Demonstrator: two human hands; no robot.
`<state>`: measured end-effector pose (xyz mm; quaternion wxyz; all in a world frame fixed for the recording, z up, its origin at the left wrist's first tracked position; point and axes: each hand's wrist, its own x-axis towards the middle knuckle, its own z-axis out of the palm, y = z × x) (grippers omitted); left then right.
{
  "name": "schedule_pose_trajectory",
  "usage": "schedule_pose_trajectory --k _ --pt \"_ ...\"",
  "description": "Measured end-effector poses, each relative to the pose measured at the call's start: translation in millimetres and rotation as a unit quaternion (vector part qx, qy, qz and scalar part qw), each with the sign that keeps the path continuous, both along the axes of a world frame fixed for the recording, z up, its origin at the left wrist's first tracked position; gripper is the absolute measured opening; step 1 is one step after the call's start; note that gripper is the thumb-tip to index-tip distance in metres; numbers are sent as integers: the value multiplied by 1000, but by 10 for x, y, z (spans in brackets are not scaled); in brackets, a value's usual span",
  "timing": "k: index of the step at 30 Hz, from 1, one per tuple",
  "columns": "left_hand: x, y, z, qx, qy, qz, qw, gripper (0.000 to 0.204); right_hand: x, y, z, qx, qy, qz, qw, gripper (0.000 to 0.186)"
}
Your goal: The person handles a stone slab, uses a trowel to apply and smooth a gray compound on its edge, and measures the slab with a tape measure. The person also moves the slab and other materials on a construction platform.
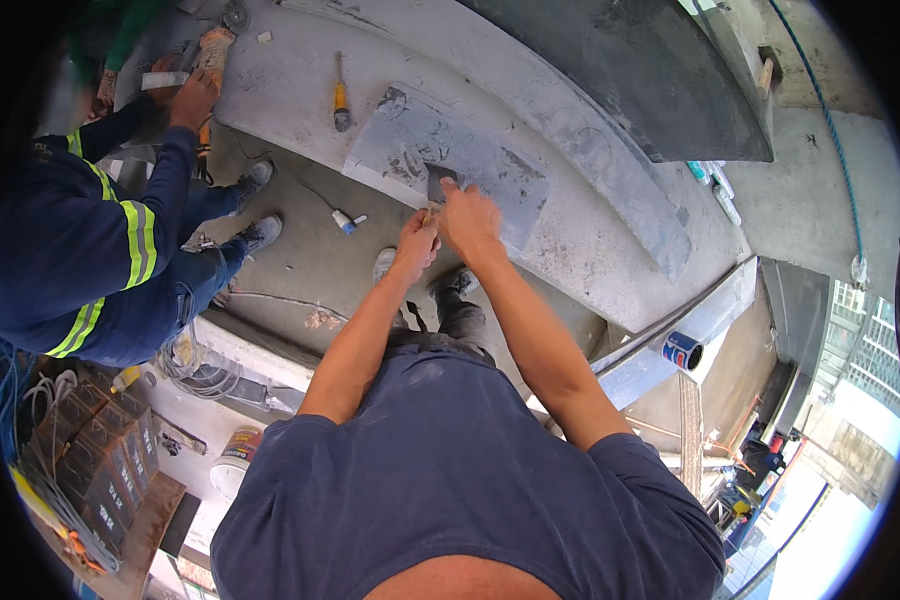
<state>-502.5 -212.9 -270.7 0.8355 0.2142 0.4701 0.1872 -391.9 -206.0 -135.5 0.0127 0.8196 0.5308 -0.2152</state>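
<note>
My right hand (470,215) is closed on a dark flat-bladed scraper (440,182) over a pale, grey-smudged sheet (510,205) on the ledge. My left hand (418,243) is closed just below and left of it, at a small pale piece near the tool's lower end; what exactly its fingers hold is unclear. A yellow-handled tool (341,105) lies on the ledge above and left of the sheet.
A co-worker (90,250) in reflective navy clothing grips an orange power tool (213,55) at left. A plug (345,222) lies on the floor. A blue can (680,350) sits on a board at right. A bucket (235,460), cables and a hanging blue rope (830,120) surround me.
</note>
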Motion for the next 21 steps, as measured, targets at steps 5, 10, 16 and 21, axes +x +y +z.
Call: schedule_pose_trajectory --k 5,10,16,21 --pt "-51 18 77 -3 0 6 1000 11 -149 -164 27 -56 11 -32 998 56" --pt "-40 -8 133 16 30 -9 999 12 56 227 -22 -38 10 1 999 58" --pt "-26 17 61 14 7 3 1000 15 -161 -331 -72 -106 7 -28 994 57" --pt "-43 -18 -56 23 44 -58 997 25 306 211 -180 62 -2 -81 995 49"
